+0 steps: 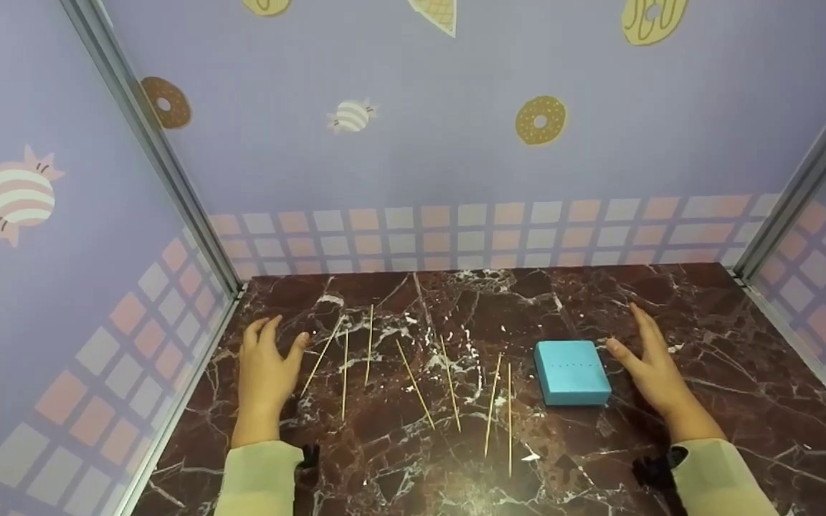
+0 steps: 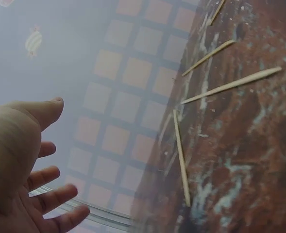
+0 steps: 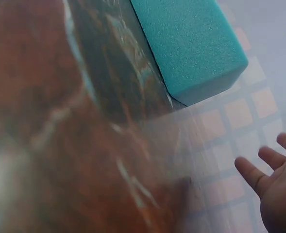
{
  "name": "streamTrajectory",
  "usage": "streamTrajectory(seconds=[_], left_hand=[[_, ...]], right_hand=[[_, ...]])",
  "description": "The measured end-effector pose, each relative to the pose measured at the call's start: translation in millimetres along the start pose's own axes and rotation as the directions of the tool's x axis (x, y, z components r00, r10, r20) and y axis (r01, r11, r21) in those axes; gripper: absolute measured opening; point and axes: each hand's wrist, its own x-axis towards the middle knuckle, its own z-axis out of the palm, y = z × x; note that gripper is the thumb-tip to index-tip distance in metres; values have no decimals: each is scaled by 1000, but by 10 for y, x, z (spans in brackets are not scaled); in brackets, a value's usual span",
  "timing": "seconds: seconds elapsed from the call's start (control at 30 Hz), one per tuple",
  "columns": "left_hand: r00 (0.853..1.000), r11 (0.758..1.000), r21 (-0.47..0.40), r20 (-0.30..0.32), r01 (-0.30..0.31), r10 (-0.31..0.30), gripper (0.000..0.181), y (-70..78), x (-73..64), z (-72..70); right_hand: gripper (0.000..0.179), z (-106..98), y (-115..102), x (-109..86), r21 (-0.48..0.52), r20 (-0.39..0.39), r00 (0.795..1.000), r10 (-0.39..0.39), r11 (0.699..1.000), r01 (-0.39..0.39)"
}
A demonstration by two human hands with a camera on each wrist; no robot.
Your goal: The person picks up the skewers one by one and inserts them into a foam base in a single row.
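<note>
Several thin wooden skewers [image 1: 345,376] lie spread across the dark marbled table, each apart from or close beside its neighbour. A light blue foam block [image 1: 575,374] with a row of small holes along its top sits to their right. My left hand [image 1: 267,373], fingers relaxed and holding nothing, is left of the leftmost skewer. In the left wrist view, pointed skewers [image 2: 232,86] show beyond the thumb. My right hand [image 1: 653,365] is just right of the block, fingers extended and nothing in them. The right wrist view shows the block [image 3: 191,48] up close, fingers apart from it.
The marbled tabletop [image 1: 399,466] has white veins and is bounded by a lilac back wall [image 1: 442,158] with sweets and checks printed on it. Side panels with metal frame posts [image 1: 162,158] stand at left and right.
</note>
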Motion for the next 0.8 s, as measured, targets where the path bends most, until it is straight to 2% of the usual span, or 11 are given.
streamTrajectory(seconds=[0.17, 0.37, 0.57, 0.8], left_hand=[[999, 999, -36, 34, 22, -21, 68, -53, -6, 66], [997, 998, -54, 70, 41, -38, 64, -94, 9, 148], [989, 997, -21, 128, 79, -76, 59, -149, 2, 206], [982, 995, 21, 160, 95, -97, 54, -173, -7, 254]], right_hand=[[92, 44, 13, -34, 30, 26, 999, 42, 999, -43], [92, 142, -2, -55, 5, 91, 996, 21, 1000, -22], [98, 209, -4, -86, -42, 175, 984, 21, 999, -14], [98, 235, 19, -88, -76, 196, 981, 8, 997, 7]])
